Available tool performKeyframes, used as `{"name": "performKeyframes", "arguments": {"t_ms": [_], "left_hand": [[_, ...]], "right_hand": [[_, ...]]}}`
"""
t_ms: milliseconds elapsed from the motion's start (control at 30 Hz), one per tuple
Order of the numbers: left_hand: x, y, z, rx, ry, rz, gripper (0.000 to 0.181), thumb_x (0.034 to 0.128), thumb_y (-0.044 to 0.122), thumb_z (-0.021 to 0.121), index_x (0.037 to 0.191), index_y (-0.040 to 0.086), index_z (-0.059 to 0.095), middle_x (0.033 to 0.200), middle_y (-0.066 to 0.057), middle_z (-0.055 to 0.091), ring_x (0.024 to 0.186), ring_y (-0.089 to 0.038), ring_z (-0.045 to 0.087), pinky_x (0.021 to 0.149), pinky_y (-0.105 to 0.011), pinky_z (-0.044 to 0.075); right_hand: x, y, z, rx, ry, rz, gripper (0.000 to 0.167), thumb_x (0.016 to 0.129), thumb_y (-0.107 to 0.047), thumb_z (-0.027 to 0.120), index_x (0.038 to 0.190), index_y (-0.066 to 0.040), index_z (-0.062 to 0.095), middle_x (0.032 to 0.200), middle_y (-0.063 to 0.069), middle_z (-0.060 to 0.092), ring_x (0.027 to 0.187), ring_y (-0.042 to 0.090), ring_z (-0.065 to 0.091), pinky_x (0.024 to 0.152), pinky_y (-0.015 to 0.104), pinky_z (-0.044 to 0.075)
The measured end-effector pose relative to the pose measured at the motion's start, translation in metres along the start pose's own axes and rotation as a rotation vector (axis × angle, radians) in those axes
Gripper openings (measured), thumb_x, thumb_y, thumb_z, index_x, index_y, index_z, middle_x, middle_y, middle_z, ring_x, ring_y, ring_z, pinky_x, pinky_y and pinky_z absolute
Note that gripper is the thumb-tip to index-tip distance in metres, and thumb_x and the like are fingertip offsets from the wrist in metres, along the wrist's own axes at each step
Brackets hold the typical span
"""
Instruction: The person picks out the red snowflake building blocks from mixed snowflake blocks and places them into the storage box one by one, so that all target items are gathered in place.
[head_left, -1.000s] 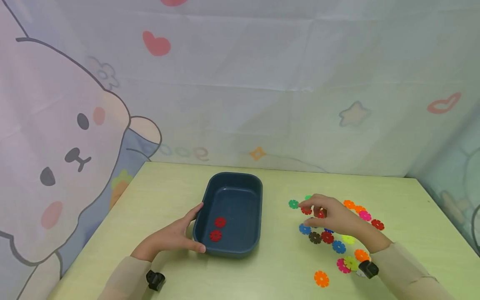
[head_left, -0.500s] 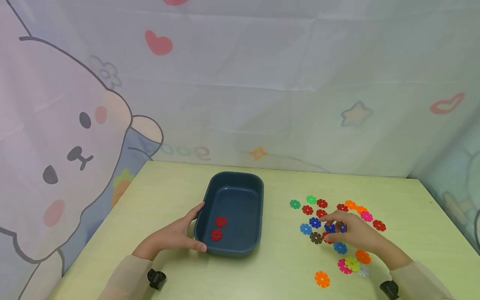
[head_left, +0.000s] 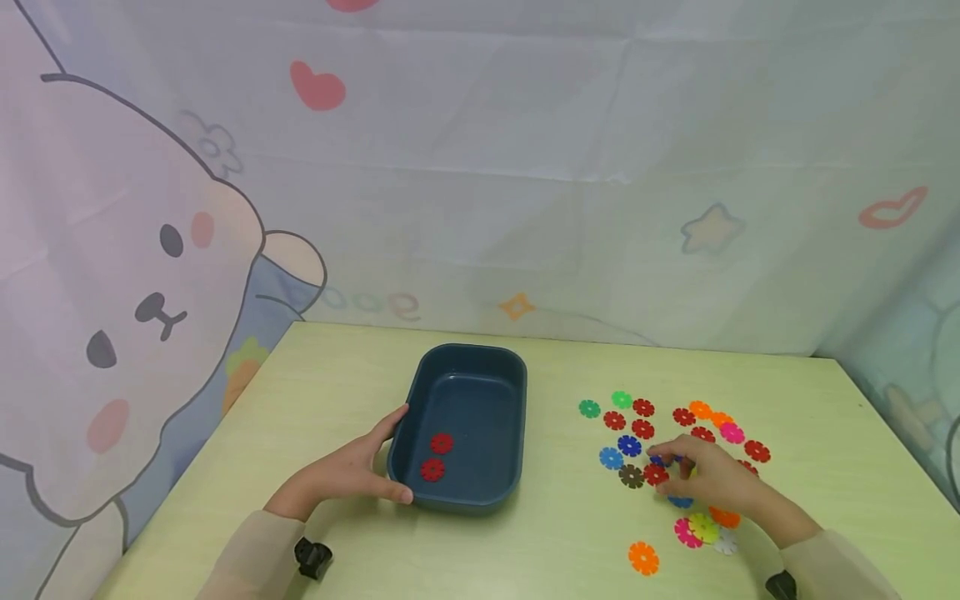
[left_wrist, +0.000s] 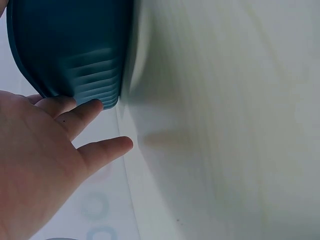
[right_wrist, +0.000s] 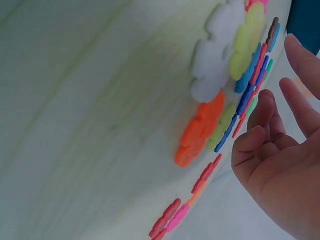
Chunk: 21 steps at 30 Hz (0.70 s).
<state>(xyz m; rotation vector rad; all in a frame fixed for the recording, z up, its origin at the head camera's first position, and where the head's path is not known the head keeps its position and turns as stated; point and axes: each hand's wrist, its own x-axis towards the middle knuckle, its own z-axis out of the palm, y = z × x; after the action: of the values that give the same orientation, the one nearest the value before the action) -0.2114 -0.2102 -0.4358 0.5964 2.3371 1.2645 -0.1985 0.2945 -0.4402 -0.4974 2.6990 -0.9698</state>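
Red disc (head_left: pixel 655 474) lies flat on the table (head_left: pixel 555 542) just at the right hand's (head_left: pixel 712 473) thumb and index finger, which stand apart above the loose discs (head_left: pixel 642 429); contact can't be told, nothing seen held, and the right hand is much the nearer one. Left hand (head_left: pixel 341 475) lays spread, mostly straight fingers on the near-left outer side of the blue tray (head_left: pixel 480 417), not wrapped round it. Tray sits between the hands, well to the right hand's left, long axis running near to far, two red pieces (head_left: pixel 432 470) toward its near end.
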Motion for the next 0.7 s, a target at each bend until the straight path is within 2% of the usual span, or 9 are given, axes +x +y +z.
{"name": "performKeyframes", "arguments": {"t_ms": [400, 700], "left_hand": [[-0.0005, -0.0010, 0.0003, -0.002, 0.003, 0.006, 0.119, 0.0740, 0.035, 0.084, 0.156, 0.014, 0.000, 0.160, -0.017, 0.014, 0.145, -0.038, 0.016, 0.111, -0.062, 0.020], [-0.0005, -0.0014, 0.0007, -0.001, -0.001, 0.004, 0.120, 0.0740, 0.036, 0.084, 0.156, 0.014, 0.000, 0.160, -0.017, 0.013, 0.145, -0.038, 0.015, 0.110, -0.062, 0.021]], "right_hand": [[0.0032, 0.0052, 0.0037, -0.046, -0.023, 0.023, 0.049, 0.079, -0.026, 0.080, 0.119, -0.003, 0.065, 0.088, 0.001, 0.051, 0.075, 0.015, 0.043, 0.059, 0.021, 0.040], [0.0063, 0.0076, 0.0064, -0.059, -0.026, 0.002, 0.042, 0.080, -0.024, 0.079, 0.115, -0.004, 0.068, 0.082, 0.001, 0.048, 0.073, 0.015, 0.041, 0.057, 0.022, 0.037]]}}
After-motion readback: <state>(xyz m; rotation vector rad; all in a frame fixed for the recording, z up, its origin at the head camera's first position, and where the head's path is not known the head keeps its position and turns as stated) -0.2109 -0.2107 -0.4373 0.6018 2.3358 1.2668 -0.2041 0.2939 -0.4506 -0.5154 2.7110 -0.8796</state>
